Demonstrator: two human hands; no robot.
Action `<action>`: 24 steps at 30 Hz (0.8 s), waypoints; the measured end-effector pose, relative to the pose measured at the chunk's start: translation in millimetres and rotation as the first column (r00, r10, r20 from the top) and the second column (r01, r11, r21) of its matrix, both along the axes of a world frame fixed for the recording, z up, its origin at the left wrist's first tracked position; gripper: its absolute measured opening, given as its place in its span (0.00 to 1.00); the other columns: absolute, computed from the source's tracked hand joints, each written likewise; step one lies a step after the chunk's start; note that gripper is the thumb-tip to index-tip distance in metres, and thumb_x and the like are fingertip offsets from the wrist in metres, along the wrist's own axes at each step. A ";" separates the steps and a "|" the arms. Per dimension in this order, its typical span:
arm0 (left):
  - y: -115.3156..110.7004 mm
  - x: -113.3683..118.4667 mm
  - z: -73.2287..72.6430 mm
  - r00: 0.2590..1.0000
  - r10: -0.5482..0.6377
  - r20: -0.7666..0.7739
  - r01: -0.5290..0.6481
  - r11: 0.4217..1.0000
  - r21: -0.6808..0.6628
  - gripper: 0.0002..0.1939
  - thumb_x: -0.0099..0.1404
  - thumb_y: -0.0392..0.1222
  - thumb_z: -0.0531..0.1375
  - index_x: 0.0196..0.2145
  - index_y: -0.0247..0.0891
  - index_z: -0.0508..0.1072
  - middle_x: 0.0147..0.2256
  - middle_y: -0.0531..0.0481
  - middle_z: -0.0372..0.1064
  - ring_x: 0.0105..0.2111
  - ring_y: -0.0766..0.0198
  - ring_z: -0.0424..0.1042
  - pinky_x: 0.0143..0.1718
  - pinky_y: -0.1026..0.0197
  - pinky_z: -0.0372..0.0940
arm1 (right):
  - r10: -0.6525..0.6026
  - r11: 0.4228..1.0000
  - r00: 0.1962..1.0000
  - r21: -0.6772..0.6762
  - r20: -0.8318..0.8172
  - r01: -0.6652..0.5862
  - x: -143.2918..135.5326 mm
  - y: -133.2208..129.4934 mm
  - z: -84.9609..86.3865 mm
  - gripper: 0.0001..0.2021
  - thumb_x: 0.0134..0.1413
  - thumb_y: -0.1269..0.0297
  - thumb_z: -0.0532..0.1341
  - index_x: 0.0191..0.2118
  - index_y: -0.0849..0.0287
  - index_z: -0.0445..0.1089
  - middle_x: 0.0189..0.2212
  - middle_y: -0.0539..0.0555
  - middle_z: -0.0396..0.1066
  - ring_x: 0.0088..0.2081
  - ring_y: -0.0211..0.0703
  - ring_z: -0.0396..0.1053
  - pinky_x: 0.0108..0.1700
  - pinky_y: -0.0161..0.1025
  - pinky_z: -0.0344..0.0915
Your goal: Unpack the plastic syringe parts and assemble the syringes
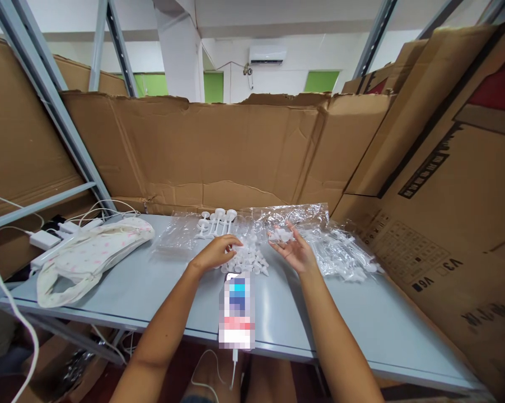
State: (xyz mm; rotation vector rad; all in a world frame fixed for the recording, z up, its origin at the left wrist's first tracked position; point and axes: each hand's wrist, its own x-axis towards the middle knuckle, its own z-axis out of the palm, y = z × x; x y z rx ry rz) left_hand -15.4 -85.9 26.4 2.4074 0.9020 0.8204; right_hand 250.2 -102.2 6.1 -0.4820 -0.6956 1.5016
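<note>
A pile of small white plastic pieces [250,260], some cone-shaped, lies on the grey table in front of me. My left hand [216,251] is over the pile's left side, its fingers curled down and drawn together at the white pieces. What sits between those fingertips is too small to make out. My right hand [297,252] is turned palm up to the right of the pile. Several white plastic pieces [281,235] rest in its half-curled fingers. Behind the pile stand white stemmed parts with round, flat ends [221,217].
Clear plastic bags [177,235] lie left of the pile, and filled clear bags [347,254] lie to the right. A charging phone [237,313] is at the table's front edge. A patterned cloth bag [97,252] and power strip [63,243] sit left. Cardboard walls [235,151] surround the table.
</note>
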 end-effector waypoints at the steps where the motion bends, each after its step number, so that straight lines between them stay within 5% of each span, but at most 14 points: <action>1: 0.5 -1.1 -1.3 0.999 0.003 -0.047 -0.003 1.000 -0.005 0.15 0.57 0.32 0.54 0.41 0.39 0.74 0.43 0.47 0.71 0.37 0.64 0.69 0.38 0.63 0.65 | -0.005 1.000 1.000 -0.002 -0.002 0.005 0.6 0.0 0.3 0.20 0.46 0.61 0.64 0.47 0.46 0.65 0.44 0.51 0.73 0.45 0.51 0.72 0.50 0.55 0.66; 5: 1.6 -0.5 -8.5 0.983 0.017 -0.180 -0.016 1.000 0.007 0.16 0.55 0.30 0.55 0.39 0.39 0.75 0.38 0.48 0.74 0.37 0.61 0.70 0.41 0.60 0.64 | -0.020 1.000 1.000 -0.015 0.001 0.020 -0.2 -1.5 2.4 0.19 0.46 0.62 0.65 0.47 0.46 0.66 0.44 0.51 0.73 0.45 0.51 0.72 0.50 0.56 0.65; 17: -1.9 4.6 -9.3 0.989 0.061 -0.133 -0.054 0.997 0.060 0.16 0.54 0.33 0.60 0.42 0.41 0.72 0.43 0.47 0.70 0.45 0.58 0.67 0.48 0.56 0.60 | -0.013 1.000 1.000 -0.017 0.006 0.013 -2.2 -3.2 3.1 0.19 0.46 0.60 0.65 0.47 0.46 0.66 0.44 0.51 0.73 0.45 0.52 0.72 0.51 0.56 0.65; 24: -13.9 11.9 10.4 0.939 0.226 0.258 -0.260 0.960 0.105 0.09 0.63 0.44 0.55 0.34 0.39 0.72 0.32 0.49 0.68 0.33 0.64 0.67 0.39 0.61 0.62 | 0.001 1.000 1.000 -0.015 0.020 -0.001 -2.6 -1.1 0.6 0.19 0.47 0.61 0.64 0.47 0.45 0.65 0.45 0.51 0.72 0.45 0.50 0.72 0.50 0.55 0.65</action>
